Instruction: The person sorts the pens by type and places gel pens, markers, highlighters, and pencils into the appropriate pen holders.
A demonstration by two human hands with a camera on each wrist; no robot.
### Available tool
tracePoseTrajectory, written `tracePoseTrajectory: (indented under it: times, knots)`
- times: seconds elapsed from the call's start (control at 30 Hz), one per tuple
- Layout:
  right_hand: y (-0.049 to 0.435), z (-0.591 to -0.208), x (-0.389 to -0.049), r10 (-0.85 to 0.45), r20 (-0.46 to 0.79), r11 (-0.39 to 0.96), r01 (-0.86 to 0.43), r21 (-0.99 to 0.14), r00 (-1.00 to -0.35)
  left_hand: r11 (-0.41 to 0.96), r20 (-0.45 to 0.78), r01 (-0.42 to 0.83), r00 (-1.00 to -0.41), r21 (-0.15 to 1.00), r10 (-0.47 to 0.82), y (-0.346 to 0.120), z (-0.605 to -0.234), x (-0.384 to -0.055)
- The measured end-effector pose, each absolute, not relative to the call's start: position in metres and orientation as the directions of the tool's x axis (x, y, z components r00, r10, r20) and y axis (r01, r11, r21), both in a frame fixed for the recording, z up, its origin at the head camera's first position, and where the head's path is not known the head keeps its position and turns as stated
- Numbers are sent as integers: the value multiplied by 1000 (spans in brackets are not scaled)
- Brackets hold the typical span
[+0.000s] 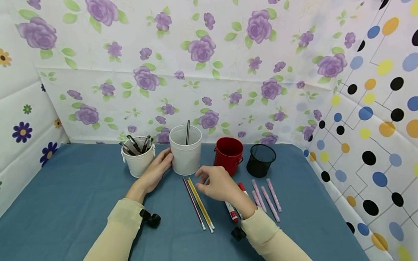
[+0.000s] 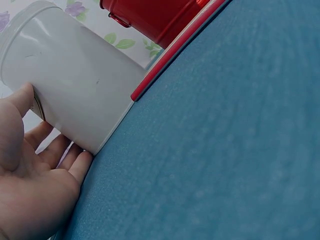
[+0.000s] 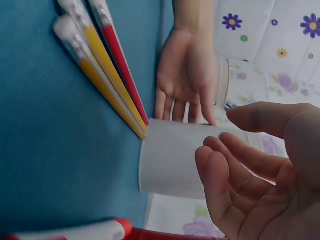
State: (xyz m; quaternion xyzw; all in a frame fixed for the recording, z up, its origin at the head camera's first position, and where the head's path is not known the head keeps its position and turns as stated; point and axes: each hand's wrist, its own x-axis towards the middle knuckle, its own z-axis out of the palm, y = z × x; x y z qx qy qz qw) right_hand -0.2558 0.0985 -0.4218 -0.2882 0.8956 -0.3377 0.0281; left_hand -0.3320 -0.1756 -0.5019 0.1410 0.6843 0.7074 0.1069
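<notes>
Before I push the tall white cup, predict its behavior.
The tall white cup should stay stiff: its wall looks straight and even. Its glossy side may be slippery. Pushed near the rim, it could tip, being taller than wide.

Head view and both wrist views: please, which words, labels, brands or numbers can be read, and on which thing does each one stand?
No text can be read in any view.
Red-capped marker: marks on its barrel, too small to read.
Pink sticks: any print is too small to read.
Large white pot: no readable lettering.
</notes>
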Motion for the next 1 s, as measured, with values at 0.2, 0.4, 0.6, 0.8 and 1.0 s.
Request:
tracePoseTrajectory:
  times: [0.2,0.4,0.6,0.8,1.0]
  knots:
    - [91,-434,-250,-530,80,625,-453,-636,-844,-42,49,37,-939,998,341,-176,-502,-332]
    - [85,-439,-248,-540,42,645,-446,-620,-840,-35,46,36,-940,999,338,-177,-501,-334]
    - [80,-442,-247,-528,-10,687,-420,-593,-849,-39,54,43,-938,998,342,-178,-502,-335]
    - [76,-449,-245,-514,-25,748,-433,-502,-858,-38,46,35,-939,999,340,-177,-502,-335]
    - [75,-451,-242,-509,-42,783,-442,-438,-860,-43,49,36,-939,998,341,-176,-502,-334]
